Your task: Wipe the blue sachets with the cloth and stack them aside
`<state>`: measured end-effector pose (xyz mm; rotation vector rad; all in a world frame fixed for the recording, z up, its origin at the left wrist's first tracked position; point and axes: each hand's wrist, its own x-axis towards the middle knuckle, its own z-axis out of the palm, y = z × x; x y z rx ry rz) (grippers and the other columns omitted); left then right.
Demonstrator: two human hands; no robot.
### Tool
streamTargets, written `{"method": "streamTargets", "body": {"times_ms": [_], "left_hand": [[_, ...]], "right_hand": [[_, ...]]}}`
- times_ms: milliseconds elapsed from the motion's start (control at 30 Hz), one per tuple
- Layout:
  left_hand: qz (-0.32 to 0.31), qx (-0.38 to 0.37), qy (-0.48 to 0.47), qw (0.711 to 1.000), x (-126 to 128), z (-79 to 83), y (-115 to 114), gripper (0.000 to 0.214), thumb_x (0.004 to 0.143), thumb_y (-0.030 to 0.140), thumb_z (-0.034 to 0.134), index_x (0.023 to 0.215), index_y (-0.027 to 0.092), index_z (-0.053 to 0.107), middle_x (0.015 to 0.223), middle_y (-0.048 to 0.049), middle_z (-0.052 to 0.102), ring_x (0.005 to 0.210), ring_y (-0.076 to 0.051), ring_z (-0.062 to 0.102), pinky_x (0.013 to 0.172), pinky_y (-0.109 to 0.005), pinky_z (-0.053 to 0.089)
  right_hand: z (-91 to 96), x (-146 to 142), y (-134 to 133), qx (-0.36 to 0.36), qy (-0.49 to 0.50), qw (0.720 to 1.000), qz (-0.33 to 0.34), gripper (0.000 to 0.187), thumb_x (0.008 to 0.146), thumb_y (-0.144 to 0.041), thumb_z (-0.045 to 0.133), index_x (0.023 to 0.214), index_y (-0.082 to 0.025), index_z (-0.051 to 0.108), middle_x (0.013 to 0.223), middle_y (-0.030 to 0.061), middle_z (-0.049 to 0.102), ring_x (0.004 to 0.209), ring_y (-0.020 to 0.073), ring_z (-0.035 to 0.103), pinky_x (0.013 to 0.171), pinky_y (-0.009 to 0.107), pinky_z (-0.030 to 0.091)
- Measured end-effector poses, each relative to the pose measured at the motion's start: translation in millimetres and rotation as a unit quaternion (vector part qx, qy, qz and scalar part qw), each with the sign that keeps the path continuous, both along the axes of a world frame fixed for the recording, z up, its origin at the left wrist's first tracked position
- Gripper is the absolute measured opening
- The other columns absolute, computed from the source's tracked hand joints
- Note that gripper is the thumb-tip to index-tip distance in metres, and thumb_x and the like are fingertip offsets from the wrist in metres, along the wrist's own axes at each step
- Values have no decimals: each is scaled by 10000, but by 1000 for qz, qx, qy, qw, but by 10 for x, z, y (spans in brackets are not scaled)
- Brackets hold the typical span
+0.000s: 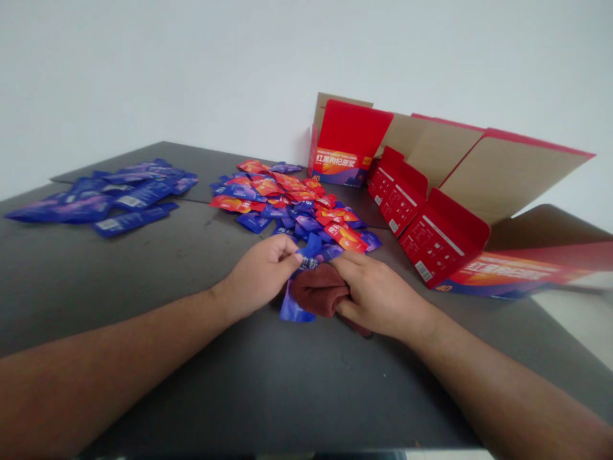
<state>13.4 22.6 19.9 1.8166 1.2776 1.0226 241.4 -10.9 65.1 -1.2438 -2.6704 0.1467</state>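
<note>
Between my hands is a blue pouch (pixel 295 309) with white lettering, held above the dark table near its middle. My left hand (pixel 262 271) is closed, thumb and forefinger pinching the pouch's upper end. A folded brown cloth (pixel 320 291) lies across the pouch's face, gripped by my right hand (pixel 378 291). The cloth covers the middle of the pouch, and its lower corner sticks out below. Just beyond my hands spreads a heap of mixed red pouches (pixel 342 235) and blue pouches (pixel 253 222).
On the left lies a separate pile of blue pouches (pixel 129 191). Along the right side stand open red cardboard boxes (pixel 443 236) with raised flaps, one box (pixel 340 163) at the back by the white wall (pixel 215 70). The grey table (pixel 268 396) reaches toward me.
</note>
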Motion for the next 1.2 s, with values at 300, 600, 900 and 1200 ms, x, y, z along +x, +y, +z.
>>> {"method": "streamTargets", "body": {"times_ms": [300, 600, 900, 1200], "left_hand": [[1, 5, -14, 1000, -4, -31, 11, 199, 932, 358, 584, 813, 201, 610, 808, -4, 664, 814, -194, 626, 798, -350, 454], [2, 0, -7, 1000, -3, -7, -2, 197, 926, 362, 589, 814, 201, 611, 811, -6, 672, 819, -201, 629, 796, -358, 451], [0, 1, 4, 1000, -4, 9, -4, 193, 922, 362, 584, 817, 203, 621, 835, -18, 693, 827, -208, 632, 788, -355, 445], [-3, -5, 3, 1000, 13, 20, -16, 191, 916, 358, 592, 805, 204, 602, 800, -7, 661, 782, -189, 606, 763, -344, 449]], "right_hand": [[-6, 6, 15, 11, -1, 1000, -29, 148, 845, -212, 636, 988, -193, 602, 1008, 67, 651, 906, 223, 611, 781, 345, 474], [-28, -7, -7, 13, -9, 1000, 18, 204, 836, -196, 642, 1039, -195, 623, 1024, 62, 660, 939, 224, 617, 802, 342, 479], [-30, -23, -46, 7, -21, 998, 59, 227, 841, -206, 650, 1067, -202, 628, 1044, 60, 667, 966, 227, 620, 833, 345, 488], [-17, -29, -30, 15, -9, 1000, 10, 158, 828, -199, 628, 982, -208, 595, 987, 51, 644, 907, 215, 608, 790, 332, 476]]}}
